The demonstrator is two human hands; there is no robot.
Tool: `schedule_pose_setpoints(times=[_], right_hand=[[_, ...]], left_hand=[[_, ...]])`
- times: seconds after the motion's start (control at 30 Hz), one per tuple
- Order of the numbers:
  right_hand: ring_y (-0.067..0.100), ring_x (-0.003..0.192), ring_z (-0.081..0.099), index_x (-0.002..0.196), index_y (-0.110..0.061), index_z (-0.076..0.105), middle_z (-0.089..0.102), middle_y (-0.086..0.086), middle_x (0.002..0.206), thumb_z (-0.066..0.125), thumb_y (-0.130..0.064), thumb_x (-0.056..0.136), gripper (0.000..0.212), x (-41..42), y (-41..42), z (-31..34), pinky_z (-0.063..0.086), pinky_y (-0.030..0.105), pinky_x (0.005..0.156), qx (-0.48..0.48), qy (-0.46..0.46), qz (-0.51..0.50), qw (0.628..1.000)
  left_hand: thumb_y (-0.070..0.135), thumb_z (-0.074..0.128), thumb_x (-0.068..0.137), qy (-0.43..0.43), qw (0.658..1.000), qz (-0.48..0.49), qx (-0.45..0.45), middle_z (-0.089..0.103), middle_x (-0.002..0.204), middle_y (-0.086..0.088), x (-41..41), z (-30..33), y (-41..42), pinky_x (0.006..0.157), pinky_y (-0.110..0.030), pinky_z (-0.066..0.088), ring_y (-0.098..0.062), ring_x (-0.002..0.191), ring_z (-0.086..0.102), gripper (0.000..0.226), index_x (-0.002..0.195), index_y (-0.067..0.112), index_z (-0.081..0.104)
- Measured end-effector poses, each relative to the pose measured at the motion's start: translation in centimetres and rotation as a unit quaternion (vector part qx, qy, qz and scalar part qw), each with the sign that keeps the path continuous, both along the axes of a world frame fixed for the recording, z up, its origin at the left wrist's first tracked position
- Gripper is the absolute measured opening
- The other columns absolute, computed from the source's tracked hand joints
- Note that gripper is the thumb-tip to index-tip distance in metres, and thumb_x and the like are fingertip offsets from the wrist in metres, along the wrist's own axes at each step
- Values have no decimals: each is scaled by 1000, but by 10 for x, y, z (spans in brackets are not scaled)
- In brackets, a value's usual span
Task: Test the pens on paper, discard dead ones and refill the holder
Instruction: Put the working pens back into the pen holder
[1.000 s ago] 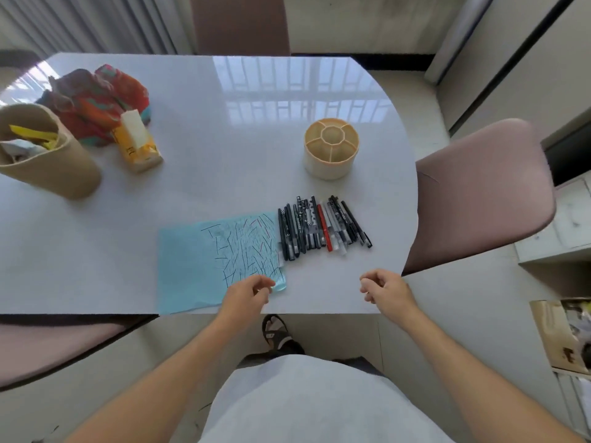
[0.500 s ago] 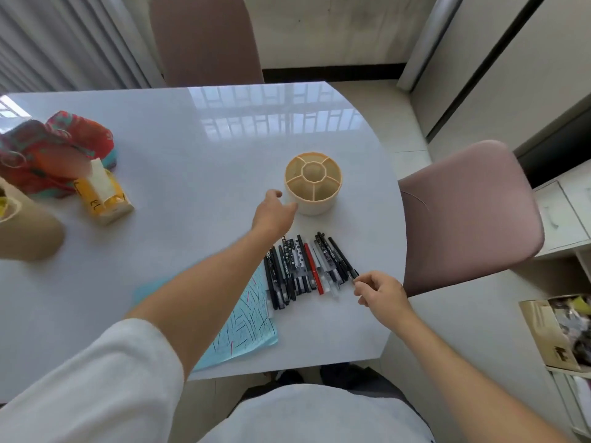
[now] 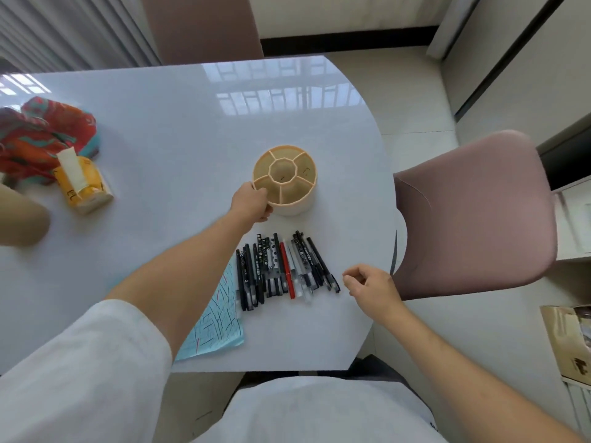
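Left hand (image 3: 251, 203) gripping the near-left rim of the round beige compartmented plastic pen holder (image 3: 285, 179), empty, mid white bench (image 3: 166, 129). At its 6 o'clock, a row of black, white and red pens (image 3: 285, 270) beside scribbled blue paper (image 3: 217, 318). Right hand (image 3: 371, 284) at the pens' 3 o'clock, fingers loosely curled, holding nothing.

The person is wearing a pale white short-sleeved top (image 3: 303, 410); its loose left sleeve (image 3: 86, 372) is ending above the elbow, leaving both forearms bare.
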State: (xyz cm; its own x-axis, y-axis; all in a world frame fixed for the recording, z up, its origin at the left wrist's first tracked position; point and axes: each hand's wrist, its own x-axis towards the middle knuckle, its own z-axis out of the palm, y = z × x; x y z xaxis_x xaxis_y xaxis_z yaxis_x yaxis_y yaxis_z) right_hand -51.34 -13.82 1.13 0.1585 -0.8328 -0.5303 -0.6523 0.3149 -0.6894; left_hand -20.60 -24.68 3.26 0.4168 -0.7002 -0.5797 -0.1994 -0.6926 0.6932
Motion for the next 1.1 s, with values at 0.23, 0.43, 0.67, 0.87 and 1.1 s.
schedule_pose_setpoints(times=[0.23,0.43,0.67,0.87,1.1], right_hand=[[16,96,63,109,-19,69,67,-4,109,58,-25,97,18,31,-32,-15,50,32,84,-52,76,133,987],[29,95,64,109,-17,67,69,6,106,55,-23,91,22,63,-42,-26,43,31,72,-66,186,184,963],[26,77,55,103,-16,62,67,3,97,59,-20,83,21,79,-39,-27,39,30,63,-75,293,171,938],[21,82,61,91,-19,60,61,-6,83,62,-25,80,13,81,-37,-15,46,32,66,-44,218,52,974],[20,74,63,87,-18,58,64,2,83,55,-18,89,4,128,-15,-7,55,36,63,-59,100,60,991]], left_hand=[[14,42,85,-14,998,59,-10,71,77,-17,42,28,69,55,-34,60,-19,55,64,24,102,10,56],[12,42,87,-18,995,100,2,70,72,-16,89,37,144,59,-37,58,-18,55,63,23,102,11,60],[10,44,87,5,992,121,20,69,72,-19,125,23,204,66,-43,58,-20,54,59,24,104,9,61],[11,47,86,13,994,111,17,70,68,-15,136,11,229,56,-36,58,-16,53,62,19,98,15,61],[13,47,85,30,996,79,19,71,70,-12,140,-2,244,53,-30,54,-19,61,66,20,98,20,60]])
